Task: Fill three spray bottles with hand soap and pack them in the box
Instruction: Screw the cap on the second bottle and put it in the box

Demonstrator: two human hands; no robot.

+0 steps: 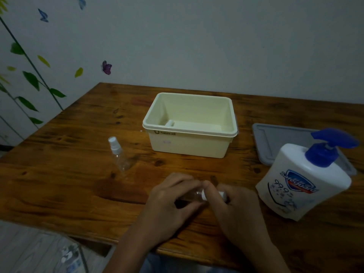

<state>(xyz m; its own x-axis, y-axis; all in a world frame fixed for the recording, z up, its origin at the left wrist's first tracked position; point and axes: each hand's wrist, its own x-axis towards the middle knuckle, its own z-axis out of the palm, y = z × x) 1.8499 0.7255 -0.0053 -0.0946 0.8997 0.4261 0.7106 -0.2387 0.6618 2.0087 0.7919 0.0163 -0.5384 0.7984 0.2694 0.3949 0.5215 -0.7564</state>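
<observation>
Near the front edge of the wooden table (59,184), both hands meet over a small clear spray bottle (192,196) lying sideways. Left hand (169,196): fingers curled round the bottle's clear body, grip closed on it. Right hand (234,201): fingers curled at the bottle's white sprayer end; a bit of white cap shows between thumb and fingers, so this grip is closed on the same bottle, though whether the cap is seated or loose cannot be told. Contents of the held bottle not readable in the dim light. Second spray bottle (118,154), clear with white cap, stands to the left, well apart from the hands, and looks empty. Cream plastic box (189,144) sits beyond the hands at mid-table, open-topped, nothing visible inside but its own moulded floor. Grey lid (275,140) lies flat to the right of the box. Hand soap bottle (303,182), white with blue pump, stands in front of the lid, just right of the right hand. Wall behind carries leaf and butterfly decals (107,67).
</observation>
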